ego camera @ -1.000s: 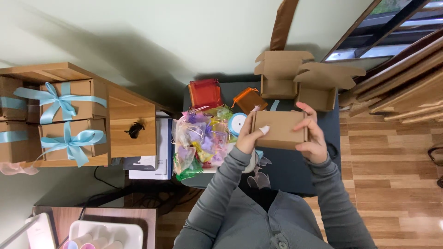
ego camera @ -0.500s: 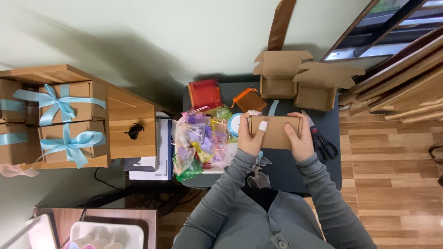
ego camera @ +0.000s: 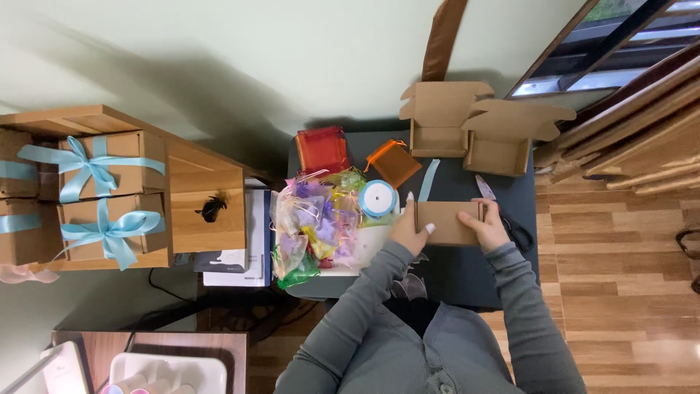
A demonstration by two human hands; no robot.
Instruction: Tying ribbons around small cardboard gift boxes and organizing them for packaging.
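A small brown cardboard box (ego camera: 449,222) is held between both hands over the dark table (ego camera: 452,273). My left hand (ego camera: 407,228) grips its left end, my right hand (ego camera: 490,228) grips its right end. A spool of light blue ribbon (ego camera: 378,198) lies just left of the box, with a loose ribbon strip (ego camera: 429,180) behind it. Scissors (ego camera: 503,215) lie partly hidden behind my right hand.
Two open cardboard boxes (ego camera: 474,131) stand at the table's far edge. Red (ego camera: 321,149) and orange (ego camera: 392,162) organza bags and a heap of coloured pouches (ego camera: 313,219) lie on the left. Ribbon-tied boxes (ego camera: 95,193) sit on a wooden shelf at far left.
The box has turned from a raised, tilted hold to flat and lower toward the table. Both hands shifted to its two ends.
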